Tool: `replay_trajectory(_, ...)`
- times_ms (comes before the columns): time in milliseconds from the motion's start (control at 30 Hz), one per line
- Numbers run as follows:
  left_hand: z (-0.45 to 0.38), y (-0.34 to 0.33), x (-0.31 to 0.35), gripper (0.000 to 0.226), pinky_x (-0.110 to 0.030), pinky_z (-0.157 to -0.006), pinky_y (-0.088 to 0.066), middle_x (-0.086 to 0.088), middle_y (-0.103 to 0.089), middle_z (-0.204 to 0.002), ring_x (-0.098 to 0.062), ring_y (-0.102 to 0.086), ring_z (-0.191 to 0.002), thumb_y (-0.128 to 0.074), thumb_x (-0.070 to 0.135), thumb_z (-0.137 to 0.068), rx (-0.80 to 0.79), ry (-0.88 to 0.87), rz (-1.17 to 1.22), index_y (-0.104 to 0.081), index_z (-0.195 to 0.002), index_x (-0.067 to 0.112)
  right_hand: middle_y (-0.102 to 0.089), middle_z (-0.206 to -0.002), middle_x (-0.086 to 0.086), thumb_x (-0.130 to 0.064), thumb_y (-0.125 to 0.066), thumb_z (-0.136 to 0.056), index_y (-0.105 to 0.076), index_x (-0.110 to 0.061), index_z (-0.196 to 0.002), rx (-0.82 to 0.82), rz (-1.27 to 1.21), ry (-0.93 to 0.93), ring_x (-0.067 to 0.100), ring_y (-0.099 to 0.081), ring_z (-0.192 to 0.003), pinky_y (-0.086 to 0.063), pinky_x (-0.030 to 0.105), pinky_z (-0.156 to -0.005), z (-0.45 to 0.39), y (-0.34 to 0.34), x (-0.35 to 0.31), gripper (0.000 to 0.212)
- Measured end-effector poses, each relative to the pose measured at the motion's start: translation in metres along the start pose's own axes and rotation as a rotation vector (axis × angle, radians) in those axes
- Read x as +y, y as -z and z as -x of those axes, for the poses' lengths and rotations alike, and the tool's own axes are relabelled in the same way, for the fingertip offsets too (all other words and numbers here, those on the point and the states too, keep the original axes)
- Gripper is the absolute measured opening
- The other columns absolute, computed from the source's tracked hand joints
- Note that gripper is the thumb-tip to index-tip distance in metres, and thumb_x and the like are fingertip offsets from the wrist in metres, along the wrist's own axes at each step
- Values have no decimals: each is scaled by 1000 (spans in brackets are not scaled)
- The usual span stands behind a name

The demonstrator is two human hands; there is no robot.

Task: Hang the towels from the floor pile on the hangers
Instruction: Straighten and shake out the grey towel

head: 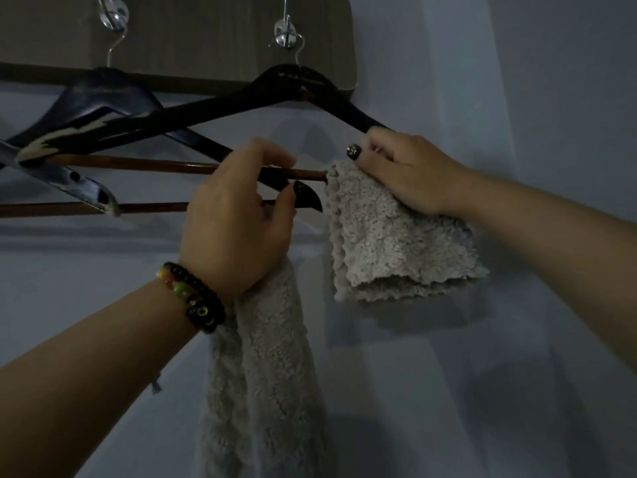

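Observation:
A black wooden hanger [213, 110] hangs from a chrome wall hook [285, 32], with a brown crossbar [144, 164]. A small fluffy beige towel [386, 243] is draped over the right end of that crossbar. My right hand [406, 170] pinches the towel's top edge against the hanger's right tip. My left hand [234, 215] grips the crossbar just left of the towel and also holds a second beige towel [265, 374], which hangs down below my wrist. A second dark hanger [96, 94] hangs behind at the left from another hook [115, 15].
Both hooks are fixed to a brown wall board [193, 39] at the top. The second hanger's crossbar [69, 208] runs below the first one. A pale wall [517, 98] fills the background. A beaded bracelet [193, 294] is on my left wrist.

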State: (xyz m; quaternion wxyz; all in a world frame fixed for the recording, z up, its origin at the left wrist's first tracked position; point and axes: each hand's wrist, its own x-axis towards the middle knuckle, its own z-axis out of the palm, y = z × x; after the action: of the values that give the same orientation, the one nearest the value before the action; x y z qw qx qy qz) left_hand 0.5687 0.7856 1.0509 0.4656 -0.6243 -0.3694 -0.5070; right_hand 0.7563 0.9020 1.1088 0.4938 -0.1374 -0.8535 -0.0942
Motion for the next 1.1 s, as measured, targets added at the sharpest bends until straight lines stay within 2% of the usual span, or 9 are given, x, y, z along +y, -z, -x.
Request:
replay_trajectory(67,10,-3,2,15,-21,-50,-47,-4,-65,-106,-3,-53,-55,-62,10,-89,51,-118,-1,-55,-102,9,-48,-68,-2,-43,-40,-99,-49,-8,-74,-5,18,-13,10,-44,-64,-33,31,-64,0,6,1,45)
replay_trajectory(167,20,-14,4,11,-26,-48,-49,5,-65,-94,-4,-52,-51,-60,19,-90,-38,-115,14,-58,-99,13,-58,-77,13,-46,-41,-99,-59,6,-84,13,17,-45,18,-53,-74,-38,31,-70,0,17,2,57)
replay_trajectory(267,18,-27,9,9,-16,-57,-50,17,-65,-91,-1,-61,-61,-59,30,-93,-136,118,141,-63,-93,22,-63,-75,-1,-45,-45,-97,-67,-11,-75,9,-7,-72,11,-57,-76,-41,31,-74,-1,27,5,46)
replay_trajectory(333,11,-36,13,14,-25,-65,-55,16,-68,-94,-3,-65,-68,-60,30,-94,-189,312,268,-69,-91,20,-58,-65,-16,-42,-49,-97,-62,-27,-63,-7,-61,-83,1,-53,-69,-39,26,-71,0,31,8,39)
replay_trajectory(500,-7,-43,27,17,-20,-62,-56,8,-72,-82,-5,-67,-67,-59,26,-95,-162,547,525,-72,-90,16,-55,-64,-12,-23,-55,-95,-59,-17,-71,-105,-182,-50,0,-50,-64,-40,18,-67,4,29,8,26)
replay_trajectory(633,-11,-45,26,8,-26,-72,-59,7,-75,-86,-7,-71,-80,-65,24,-92,-168,660,667,-71,-94,20,-69,-99,4,-16,-59,-93,-69,-20,-97,-231,-175,-51,12,-64,-91,-46,24,-86,4,25,6,12)
replay_trajectory(800,-9,-44,23,11,-24,-65,-59,0,-73,-84,-14,-70,-74,-68,17,-89,-143,830,752,-66,-92,7,-69,-102,0,-20,-59,-94,-70,-24,-100,-255,-174,-50,-2,-60,-85,-44,15,-80,3,22,2,14)
replay_trajectory(1000,-5,-38,21,20,-19,-52,-53,2,-66,-59,-6,-61,-51,-70,14,-87,-18,823,702,-63,-69,10,-70,-83,13,-38,-70,-82,-68,-13,-91,-169,-155,-82,13,-60,-70,-49,34,-73,5,16,6,27)
replay_trajectory(1100,-1,-31,18,24,-26,-52,-52,-2,-69,-63,-12,-62,-55,-67,24,-88,-48,681,462,-67,-66,13,-69,-80,10,-42,-71,-81,-67,-13,-89,-147,-110,-95,16,-62,-73,-52,39,-77,5,15,8,30)
